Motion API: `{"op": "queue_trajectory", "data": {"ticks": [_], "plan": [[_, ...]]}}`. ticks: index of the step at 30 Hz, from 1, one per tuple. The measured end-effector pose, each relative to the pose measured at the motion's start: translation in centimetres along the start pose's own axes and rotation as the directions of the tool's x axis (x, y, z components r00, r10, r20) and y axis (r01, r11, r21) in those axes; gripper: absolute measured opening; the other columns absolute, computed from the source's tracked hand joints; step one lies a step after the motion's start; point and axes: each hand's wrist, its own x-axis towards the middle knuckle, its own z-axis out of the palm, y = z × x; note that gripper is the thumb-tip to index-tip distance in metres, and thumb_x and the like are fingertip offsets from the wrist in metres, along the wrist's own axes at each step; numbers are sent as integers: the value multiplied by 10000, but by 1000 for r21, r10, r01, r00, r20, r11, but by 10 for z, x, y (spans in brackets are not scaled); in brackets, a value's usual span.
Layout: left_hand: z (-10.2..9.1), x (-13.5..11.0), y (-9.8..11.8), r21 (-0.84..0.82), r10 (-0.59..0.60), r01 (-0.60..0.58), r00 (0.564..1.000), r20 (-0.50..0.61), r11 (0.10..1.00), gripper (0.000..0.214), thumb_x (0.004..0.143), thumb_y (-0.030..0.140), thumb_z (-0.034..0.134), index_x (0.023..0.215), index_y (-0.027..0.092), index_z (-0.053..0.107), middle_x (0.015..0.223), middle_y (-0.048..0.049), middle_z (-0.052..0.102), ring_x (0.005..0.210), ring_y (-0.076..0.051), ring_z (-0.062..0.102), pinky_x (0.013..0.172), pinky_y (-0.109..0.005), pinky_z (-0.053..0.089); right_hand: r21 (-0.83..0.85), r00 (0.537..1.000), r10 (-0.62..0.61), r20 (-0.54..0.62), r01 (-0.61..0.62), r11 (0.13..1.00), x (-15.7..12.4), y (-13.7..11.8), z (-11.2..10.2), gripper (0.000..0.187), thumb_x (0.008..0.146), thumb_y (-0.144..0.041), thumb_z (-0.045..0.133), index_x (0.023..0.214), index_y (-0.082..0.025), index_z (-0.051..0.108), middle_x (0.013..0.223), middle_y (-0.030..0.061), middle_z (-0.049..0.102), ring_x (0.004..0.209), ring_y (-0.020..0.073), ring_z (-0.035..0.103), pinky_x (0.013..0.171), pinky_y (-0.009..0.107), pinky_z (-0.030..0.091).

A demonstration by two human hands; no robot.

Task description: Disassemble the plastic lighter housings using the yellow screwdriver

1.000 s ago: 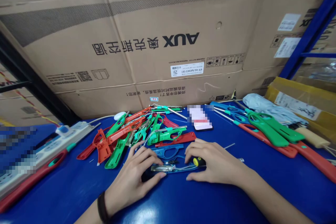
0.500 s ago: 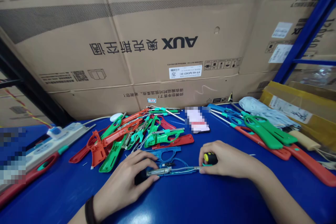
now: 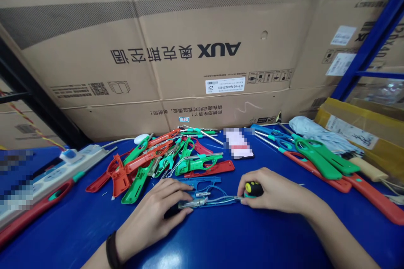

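An opened blue gas lighter (image 3: 217, 202) lies between my hands, its casing halves apart and a clear fuel tank (image 3: 197, 203), wires and thin tube exposed. My left hand (image 3: 160, 201) has its thumb and fingers closed round the tank end. With the fingertips of my right hand (image 3: 263, 189) I pinch the other end, at the tube. A short black-and-yellow handle (image 3: 252, 189), like a screwdriver's, is tucked in the same hand; its tip is hidden. Just beyond the lighter's body lies an empty-looking blue casing half (image 3: 206, 183).
Opened red and green lighter casings (image 3: 151, 155) are heaped behind my left hand. Whole lighters (image 3: 318, 157) lie at the right, near a folded umbrella (image 3: 325, 134) and a carton. A phone (image 3: 239, 143) rests at the back. A power strip (image 3: 69, 168) runs along the left.
The view has shifted slightly. A small part in the middle of the lighter, dark before, now shows white. Both hands keep the same hold on the lighter.
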Motion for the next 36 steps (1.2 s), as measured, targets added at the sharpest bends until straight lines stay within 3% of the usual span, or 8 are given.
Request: {"op": "queue_trajectory", "data": {"ticks": [7,14,20,36], "plan": [[5,-3,-2,-6,29,-29,1000,6,1000,147,880,222,558,1024,227,590,1015,-20,685,948,-166,641,1017,-427,422,-26,999,-2,-53,0,1000,3,1,8,119,705,-237,645,802,-290,688,794,-51,708,717,165,629,676,258,424],[6,-1,1,-35,7,-7,1000,-7,999,194,873,215,561,1065,227,583,1020,-24,682,938,-170,641,996,-414,443,-4,993,-79,-90,79,997,5,-6,8,89,736,-242,637,799,-270,693,814,-45,704,736,147,629,670,238,421],[6,0,5,-22,9,-9,1000,-11,1000,184,880,222,562,1063,229,581,999,-10,685,901,-161,643,1006,-415,422,-18,992,-117,-54,116,993,2,-7,11,111,757,-226,639,819,-287,707,847,-48,693,775,137,627,681,224,418],[7,0,3,-20,-42,42,999,17,999,148,879,228,560,1021,251,595,1059,8,676,957,-156,637,1058,-446,342,-59,994,-104,-30,102,993,-5,-9,6,123,846,-235,584,877,-296,686,882,-40,675,830,135,615,709,227,402]]}}
